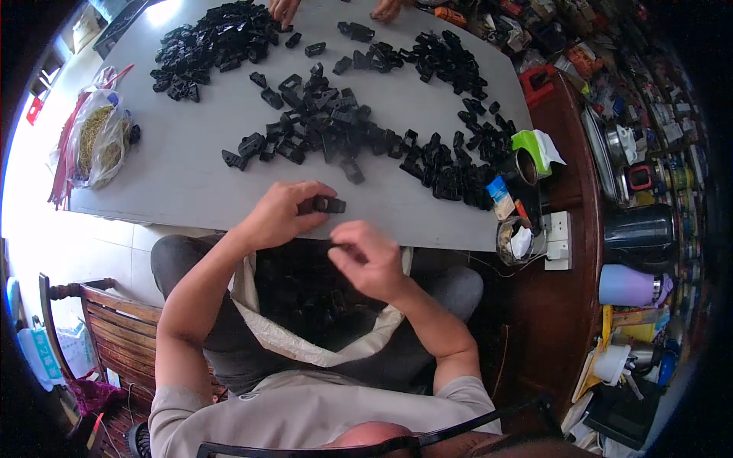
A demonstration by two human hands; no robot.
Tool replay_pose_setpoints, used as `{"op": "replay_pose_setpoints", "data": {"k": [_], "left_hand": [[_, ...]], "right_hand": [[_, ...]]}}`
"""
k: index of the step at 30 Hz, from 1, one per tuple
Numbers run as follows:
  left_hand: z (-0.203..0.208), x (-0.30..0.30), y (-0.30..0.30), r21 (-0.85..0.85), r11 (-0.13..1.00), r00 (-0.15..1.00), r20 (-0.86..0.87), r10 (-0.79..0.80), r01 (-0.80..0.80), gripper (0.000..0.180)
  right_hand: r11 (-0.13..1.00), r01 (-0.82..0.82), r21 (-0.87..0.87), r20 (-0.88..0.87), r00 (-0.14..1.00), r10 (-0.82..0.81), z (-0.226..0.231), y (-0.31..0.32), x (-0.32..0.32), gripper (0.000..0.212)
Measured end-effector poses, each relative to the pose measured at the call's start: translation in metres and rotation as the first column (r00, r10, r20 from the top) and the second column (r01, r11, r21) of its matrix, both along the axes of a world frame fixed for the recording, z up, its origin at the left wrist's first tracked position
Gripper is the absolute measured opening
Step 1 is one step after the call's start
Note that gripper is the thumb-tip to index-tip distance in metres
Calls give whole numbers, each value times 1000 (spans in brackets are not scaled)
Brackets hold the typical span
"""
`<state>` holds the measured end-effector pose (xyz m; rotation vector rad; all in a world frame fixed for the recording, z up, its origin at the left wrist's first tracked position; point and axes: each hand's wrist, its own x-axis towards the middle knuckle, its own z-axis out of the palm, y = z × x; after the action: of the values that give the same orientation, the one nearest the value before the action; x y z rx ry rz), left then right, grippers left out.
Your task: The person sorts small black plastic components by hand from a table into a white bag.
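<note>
Grey table [175, 168], cluttered wooden sideboard [569, 160].

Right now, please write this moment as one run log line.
left hand: holds black part | right hand: pinches small piece | bag: on lap

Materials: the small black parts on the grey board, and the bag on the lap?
Small black parts: likely moulded plastic, uniform black with a slight sheen and blocky identical shapes. Grey board: matte, flat sheet; material unclear. Pale bag on the lap: looks like woven fabric, soft folds at its rim.
</note>
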<state>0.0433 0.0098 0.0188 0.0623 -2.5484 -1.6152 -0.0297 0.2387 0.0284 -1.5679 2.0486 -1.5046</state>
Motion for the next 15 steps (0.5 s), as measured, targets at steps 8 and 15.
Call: {"op": "replay_pose_setpoints", "data": {"k": [8,15], "left_hand": [[-2,-2,10,168,977,988,64,-142,130,43],[-2,-1,9,400,910,972,149,-182,109,41]], "right_hand": [[953,238,-187,-85,963,-258,-4,-7,-18,24],[956,262,-135,-237,928,-288,-3,-10,-18,27]]}}
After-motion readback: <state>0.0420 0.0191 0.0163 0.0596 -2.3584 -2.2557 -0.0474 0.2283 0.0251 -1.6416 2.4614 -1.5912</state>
